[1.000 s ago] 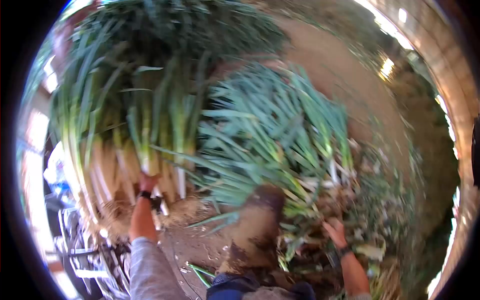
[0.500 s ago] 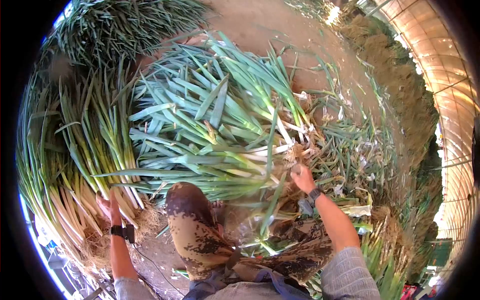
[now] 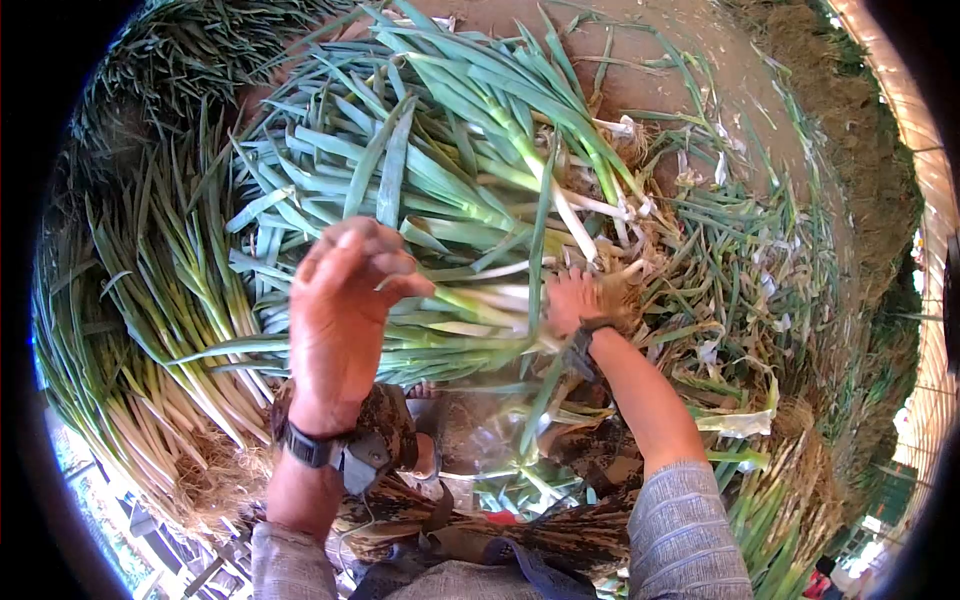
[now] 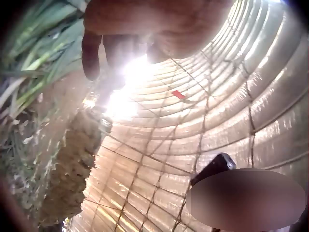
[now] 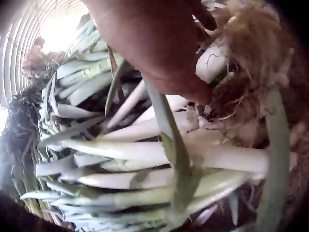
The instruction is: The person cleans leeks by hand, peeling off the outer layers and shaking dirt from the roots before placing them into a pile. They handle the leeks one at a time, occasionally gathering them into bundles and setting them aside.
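My left hand [image 3: 345, 310] is raised over the pile, its fingers loosely bent and the thumb apart, holding nothing. In the left wrist view that hand [image 4: 159, 24] appears against the bright arched roof. Below it lies a heap of long green onions [image 3: 450, 190], green leaves to the left and white stalks to the right. My right hand [image 3: 572, 300] reaches down at their white root ends. In the right wrist view its thumb and fingers stand apart beside a white stalk [image 5: 212, 63] near brown, hairy roots [image 5: 256, 43]. A loose green leaf [image 5: 166, 121] runs under the hand.
A row of green onions [image 3: 190, 380] with rooted ends lies to the left. Leaf trimmings [image 3: 740, 260] cover the ground at right. A second batch of onions [image 3: 775, 490] lies at lower right. My knees in patterned trousers [image 3: 400, 515] are close below the heap.
My left hand has left the row of onions at left and risen toward the middle. My right hand has moved forward onto the heap's white ends. The head view has shifted rightward.
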Available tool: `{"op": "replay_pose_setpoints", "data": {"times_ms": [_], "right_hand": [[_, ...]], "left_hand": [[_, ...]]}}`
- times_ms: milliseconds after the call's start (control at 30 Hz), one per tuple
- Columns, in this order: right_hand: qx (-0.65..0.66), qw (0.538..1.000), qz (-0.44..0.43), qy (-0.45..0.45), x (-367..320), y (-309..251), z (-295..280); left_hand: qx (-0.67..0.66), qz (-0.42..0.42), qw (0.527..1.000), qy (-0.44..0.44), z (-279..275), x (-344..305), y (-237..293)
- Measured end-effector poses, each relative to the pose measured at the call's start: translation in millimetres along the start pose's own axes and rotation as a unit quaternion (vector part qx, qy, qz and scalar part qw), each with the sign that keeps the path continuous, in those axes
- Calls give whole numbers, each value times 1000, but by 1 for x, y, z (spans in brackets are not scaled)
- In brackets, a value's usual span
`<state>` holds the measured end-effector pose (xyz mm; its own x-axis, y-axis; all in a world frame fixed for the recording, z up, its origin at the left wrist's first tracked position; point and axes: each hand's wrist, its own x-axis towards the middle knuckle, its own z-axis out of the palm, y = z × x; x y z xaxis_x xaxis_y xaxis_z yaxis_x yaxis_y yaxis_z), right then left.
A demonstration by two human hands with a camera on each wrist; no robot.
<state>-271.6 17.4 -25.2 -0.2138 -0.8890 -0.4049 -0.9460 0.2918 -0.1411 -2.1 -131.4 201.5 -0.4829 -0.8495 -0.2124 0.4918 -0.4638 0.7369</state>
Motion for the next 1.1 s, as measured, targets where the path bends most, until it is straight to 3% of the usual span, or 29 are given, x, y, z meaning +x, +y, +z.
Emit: {"op": "replay_pose_setpoints", "data": {"times_ms": [67,100,167,200,267,367,400,500,533,600,633,667,700,767,867,967,1000,1033,1067,1100], "right_hand": [[-49,990,2,-131,-26,2,-4],[-48,990,3,-135,-45,11,4],[167,977,-51,-120,-68,20,16],[167,977,-55,-124,-66,19,18],[6,977,-54,-207,-63,11,21],[108,977,-52,-176,-53,-11,15],[138,969,3,-204,-47,-18,25],[60,978,-51,-194,-50,-41,33],[160,974,-110,-116,-61,-35,34],[86,990,-110,-17,-83,-36,-17],[10,994,-33,-106,-81,-30,-113],[-5,998,-33,-45,-89,-3,-154],[-100,993,25,-58,-97,9,-214],[-171,964,4,206,-153,68,-293],[-294,896,131,307,-263,98,-378],[-160,846,352,367,-353,94,-388],[-65,847,350,395,-371,100,-368],[-52,864,288,411,-385,98,-343],[41,837,345,422,-383,91,-311],[221,807,408,367,-377,71,-291]], "left_hand": [[25,-58,998,28,-10,4,-19],[30,-78,996,41,-15,4,-24],[36,-96,994,45,-11,6,-25],[32,-86,995,29,-7,6,-24],[33,-81,996,26,-4,4,-24],[29,-68,997,0,-7,4,-26],[34,-78,996,12,-7,5,-25],[25,-88,996,22,-8,8,-27],[25,-86,996,18,-7,7,-28],[38,-82,996,0,-3,8,-33],[55,-75,996,-13,-2,7,-35],[60,-71,995,-34,0,6,-37],[77,-85,993,-30,5,5,-37],[91,-89,991,-43,8,3,-40],[99,-101,985,-101,18,-4,-51],[91,-132,976,-150,39,-14,-71],[101,-142,970,-172,48,-20,-80],[114,-151,964,-188,56,-26,-89],[126,-143,957,-219,64,-32,-95],[116,-143,950,-253,76,-40,-99]]}}
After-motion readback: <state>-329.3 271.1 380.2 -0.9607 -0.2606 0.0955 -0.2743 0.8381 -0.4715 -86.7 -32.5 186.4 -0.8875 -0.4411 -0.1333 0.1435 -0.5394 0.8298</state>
